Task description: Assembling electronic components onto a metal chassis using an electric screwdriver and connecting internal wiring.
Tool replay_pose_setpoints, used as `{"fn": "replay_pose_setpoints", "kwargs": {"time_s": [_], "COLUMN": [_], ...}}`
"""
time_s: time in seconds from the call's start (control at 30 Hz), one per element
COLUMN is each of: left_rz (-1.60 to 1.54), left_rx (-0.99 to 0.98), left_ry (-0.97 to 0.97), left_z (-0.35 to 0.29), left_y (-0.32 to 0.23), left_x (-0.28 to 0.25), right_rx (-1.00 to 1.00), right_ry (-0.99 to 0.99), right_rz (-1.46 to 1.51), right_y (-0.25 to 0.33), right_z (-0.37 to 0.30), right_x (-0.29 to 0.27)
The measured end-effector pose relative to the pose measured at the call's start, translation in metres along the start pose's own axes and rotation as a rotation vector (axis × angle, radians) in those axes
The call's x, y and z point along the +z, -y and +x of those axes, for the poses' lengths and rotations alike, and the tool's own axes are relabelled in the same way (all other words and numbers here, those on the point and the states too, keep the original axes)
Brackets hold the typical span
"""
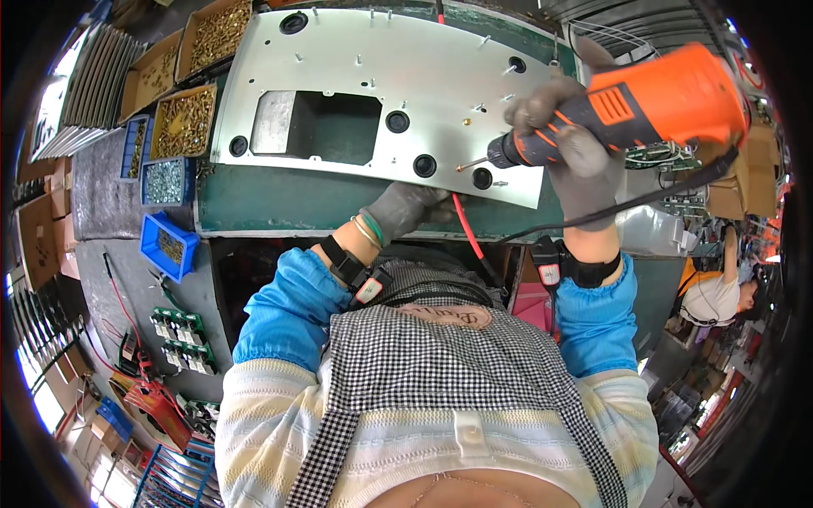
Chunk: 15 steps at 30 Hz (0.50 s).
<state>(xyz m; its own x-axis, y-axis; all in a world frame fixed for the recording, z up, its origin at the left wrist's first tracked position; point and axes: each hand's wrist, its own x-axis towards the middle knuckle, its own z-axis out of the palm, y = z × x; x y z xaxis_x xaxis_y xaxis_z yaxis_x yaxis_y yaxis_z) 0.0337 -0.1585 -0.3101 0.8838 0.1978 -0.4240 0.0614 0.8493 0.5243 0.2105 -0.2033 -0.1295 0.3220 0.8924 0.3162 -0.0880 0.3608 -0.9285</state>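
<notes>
My right hand [572, 135], in a grey glove, is wrapped round an orange and black cordless drill [652, 102]. Its thin bit points left, and the tip is over the lower right part of a silver metal panel [326, 59]. Whether the tip touches the panel I cannot tell. The panel has a large rectangular cutout, black round grommets [397, 122] and several upright studs; a small brass piece [467, 122] sits on it. My gloved left hand [402, 210] grips the panel's near edge, its fingertips partly hidden. A red cable [467, 224] runs down beside those fingertips.
Under the panel lies a green work mat [279, 203]. To the left are cardboard boxes of brass parts [185, 118], a blue bin of silver parts [165, 181] and a tilted blue bin [169, 245]. Circuit boards [182, 339] lie nearer. A black cord [644, 199] crosses my right wrist. Another person [711, 300] is far right.
</notes>
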Motion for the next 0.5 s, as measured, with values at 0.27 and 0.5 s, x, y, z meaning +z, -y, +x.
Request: {"fn": "replay_pose_setpoints", "kwargs": {"time_s": [0.27, 0.5], "left_rz": [-0.033, 0.111], "left_rx": [-0.055, -0.017], "left_ry": [-0.005, 0.034], "left_z": [-0.003, -0.010], "left_y": [-0.002, -0.009], "left_x": [0.006, 0.009], "right_rx": [-0.088, -0.121], "right_ry": [0.268, 0.189], "right_rz": [-0.278, -0.173], "right_y": [-0.004, -0.002], "right_z": [0.000, -0.016], "right_x": [0.006, 0.014]}}
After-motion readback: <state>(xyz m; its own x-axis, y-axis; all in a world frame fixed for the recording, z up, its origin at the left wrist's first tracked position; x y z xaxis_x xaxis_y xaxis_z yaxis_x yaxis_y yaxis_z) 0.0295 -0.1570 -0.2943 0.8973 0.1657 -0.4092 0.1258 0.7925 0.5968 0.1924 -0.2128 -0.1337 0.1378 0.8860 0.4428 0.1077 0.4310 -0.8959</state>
